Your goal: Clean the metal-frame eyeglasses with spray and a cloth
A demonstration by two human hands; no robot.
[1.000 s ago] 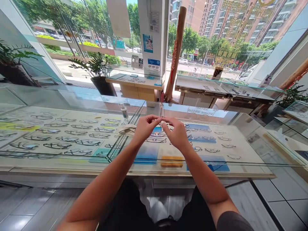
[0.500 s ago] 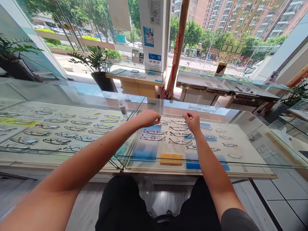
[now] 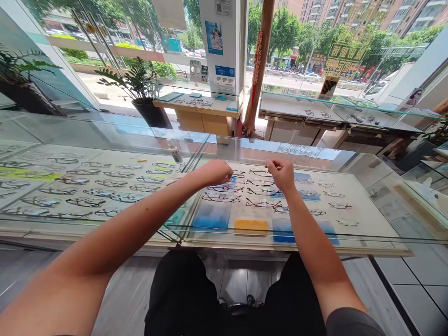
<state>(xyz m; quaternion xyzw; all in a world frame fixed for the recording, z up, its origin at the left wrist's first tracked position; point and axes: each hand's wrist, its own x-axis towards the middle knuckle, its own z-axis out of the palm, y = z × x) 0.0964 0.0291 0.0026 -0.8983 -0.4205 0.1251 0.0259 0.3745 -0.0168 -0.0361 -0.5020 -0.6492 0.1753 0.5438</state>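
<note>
My left hand (image 3: 213, 171) and my right hand (image 3: 282, 173) hover over a glass display counter (image 3: 280, 235), both pinched closed and about a hand's width apart. Between them stretches a very thin pair of glasses (image 3: 250, 172), hard to separate from the frames lying in rows under the glass. Each hand seems to grip one end of it. Below the hands, inside the case, lie several eyeglass frames (image 3: 261, 192) on blue and white mats.
A small spray bottle (image 3: 174, 151) stands on the counter left of my hands. A yellow pad (image 3: 250, 226) lies inside the case near the front. Further cases (image 3: 196, 105), a potted plant (image 3: 147, 102) and a wooden post (image 3: 257, 70) stand by the window.
My hands were together in front of me, holding the glasses upright. They have moved forward and apart over the case, and the view has tilted down slightly.
</note>
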